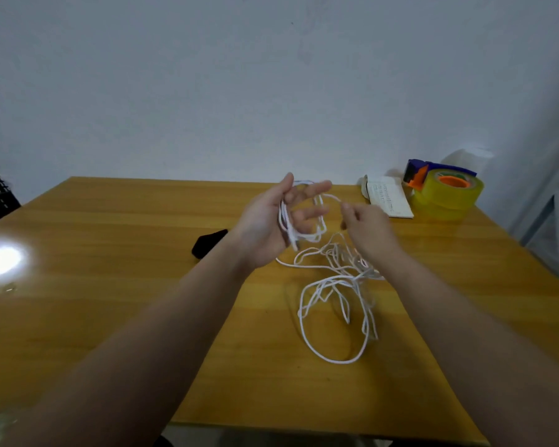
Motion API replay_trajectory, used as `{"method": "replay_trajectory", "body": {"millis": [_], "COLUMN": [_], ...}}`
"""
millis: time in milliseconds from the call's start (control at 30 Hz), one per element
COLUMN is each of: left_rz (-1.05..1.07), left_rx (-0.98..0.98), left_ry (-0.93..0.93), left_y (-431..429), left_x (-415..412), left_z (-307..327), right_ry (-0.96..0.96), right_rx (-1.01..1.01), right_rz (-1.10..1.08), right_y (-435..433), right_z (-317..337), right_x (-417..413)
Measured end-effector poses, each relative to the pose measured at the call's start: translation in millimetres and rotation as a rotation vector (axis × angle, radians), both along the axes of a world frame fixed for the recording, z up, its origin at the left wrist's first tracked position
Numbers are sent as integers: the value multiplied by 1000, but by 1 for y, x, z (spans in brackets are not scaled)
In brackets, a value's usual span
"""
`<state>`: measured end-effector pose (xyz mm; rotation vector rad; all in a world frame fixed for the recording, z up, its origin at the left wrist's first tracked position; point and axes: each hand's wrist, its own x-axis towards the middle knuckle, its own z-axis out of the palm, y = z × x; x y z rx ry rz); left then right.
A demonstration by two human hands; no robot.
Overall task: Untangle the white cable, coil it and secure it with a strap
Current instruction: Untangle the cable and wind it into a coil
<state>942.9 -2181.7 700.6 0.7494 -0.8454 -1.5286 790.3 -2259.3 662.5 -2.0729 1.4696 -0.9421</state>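
Left hand [265, 227]: raised over the table, palm up, thumb and fingers held out fairly straight, not clenched. Several loops of the white cable [349, 272] hang round the fingers and across the palm. One cable end sticks out below the palm.

Right hand [367, 225]: just right of the left, fingers curled, fingertips pinching the strand that runs off the loops. The hands are close but not touching.

The rest of the cable is a loose tangle on the wooden table [110, 285], below and between the hands. One large open loop trails toward the near edge. It's knotty under the right wrist and too blurred to trace the crossings.

Black strap [208, 242]: flat on the table just left of the left wrist, clear of the cable.

Far right corner: white booklet [389, 198], with stacked yellow tape rolls [449, 195] beside it, and a blue-orange dispenser [433, 171] on top. Light glare shows on the table's left side. Plain pale wall [207, 75] behind.
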Motion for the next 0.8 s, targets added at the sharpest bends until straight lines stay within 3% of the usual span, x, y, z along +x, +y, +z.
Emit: {"method": "replay_trajectory", "body": {"millis": [100, 200, 333, 400, 533, 600, 700, 800], "left_rz": [99, 221, 357, 382, 378, 350, 330, 310], "left_rx": [-31, 21, 57, 48, -14, -57, -115, -147], "left_ry": [61, 63, 91, 97, -28, -116, -318, -390], "left_y": [-8, -25, -35, -34, -35, -38, -38, -37], "left_x": [4, 14, 26, 27, 16, 14, 11, 7], "left_z": [4, -1, -6, -8, -11, -13, -16, -19], "right_ry": [122, -36, -255, -134, 453, 627, 693, 663], "right_rx": [185, 355, 459, 341, -1, -131, -249, -285], "right_rz": [319, 449, 450, 394, 379, 456, 499, 486], "right_y": [9, 9, 6, 6, 14, 21, 25, 28], "right_z": [-1, -9, -13, -13, -9, -3, 10, 18], "right_x": [-2, -11, -22, -19, 2, 12, 17, 18]}}
